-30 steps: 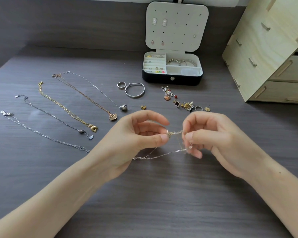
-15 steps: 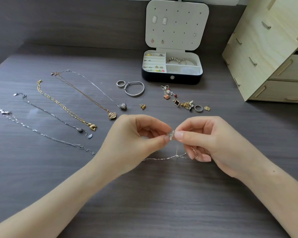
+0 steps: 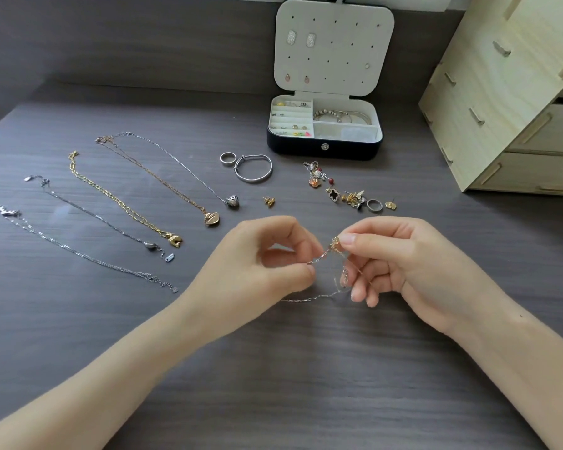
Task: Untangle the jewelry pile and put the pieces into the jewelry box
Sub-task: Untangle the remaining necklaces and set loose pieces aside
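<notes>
A thin silver chain is held over the tabletop, pinched between thumb and forefinger by the fingers of the left hand and of the right hand (its slack loops down below them). Five necklaces lie straightened at the left; the open jewelry box stands behind.

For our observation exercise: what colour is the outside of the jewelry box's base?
Black. The jewelry box has a black outer base, which shows best in the head view.
</notes>
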Motion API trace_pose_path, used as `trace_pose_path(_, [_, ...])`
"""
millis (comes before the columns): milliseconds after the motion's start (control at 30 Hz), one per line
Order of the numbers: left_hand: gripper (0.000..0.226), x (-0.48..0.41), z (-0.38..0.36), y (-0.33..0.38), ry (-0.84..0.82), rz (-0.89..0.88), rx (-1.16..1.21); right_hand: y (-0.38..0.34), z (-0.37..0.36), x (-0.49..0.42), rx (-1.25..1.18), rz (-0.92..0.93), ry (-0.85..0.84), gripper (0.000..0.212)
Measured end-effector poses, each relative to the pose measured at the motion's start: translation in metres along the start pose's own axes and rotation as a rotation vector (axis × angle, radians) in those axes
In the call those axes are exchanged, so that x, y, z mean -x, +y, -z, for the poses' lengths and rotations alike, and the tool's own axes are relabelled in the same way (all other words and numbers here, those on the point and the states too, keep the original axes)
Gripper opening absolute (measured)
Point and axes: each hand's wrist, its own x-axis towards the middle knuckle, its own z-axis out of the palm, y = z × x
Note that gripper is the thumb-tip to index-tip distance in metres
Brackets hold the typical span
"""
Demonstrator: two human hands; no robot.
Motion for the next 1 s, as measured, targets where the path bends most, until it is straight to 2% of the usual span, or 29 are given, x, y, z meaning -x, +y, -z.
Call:
trace_pose_path(133, [0.014, -0.002, -0.003, 0.006, -0.025, 0.136, 0.395, 0.0, 0.0, 0.002, -0.058, -0.024, -0.045, 0.013])
trace_pose_path(267, [0.016, -0.003, -0.002, 0.008, -0.009, 0.19, 0.537, -0.001, -0.001, 0.002, -0.08, 0.005, -0.04, 0.013])
trace_pose_path(500, [0.011, 0.0, -0.001, 0.012, 0.004, 0.182, 0.414, -0.001, -0.005, 0.005, 0.023, 0.149, 0.001, 0.014])
trace_pose_path(700, [0.006, 0.001, -0.003, 0.012, 0.022, 0.111, 0.136, 0.001, -0.006, 0.007, 0.218, 0.284, 0.054, 0.019])
trace_pose_path(900, [0.037, 0.002, -0.007, 0.007, 0.025, 0.115, 0.135, 0.001, -0.005, 0.009, 0.353, 0.377, 0.094, 0.012])
trace_pose_path(1000, [0.021, 0.001, -0.006, 0.001, 0.018, 0.137, 0.12, 0.001, -0.005, 0.009, 0.383, 0.402, 0.102, 0.011])
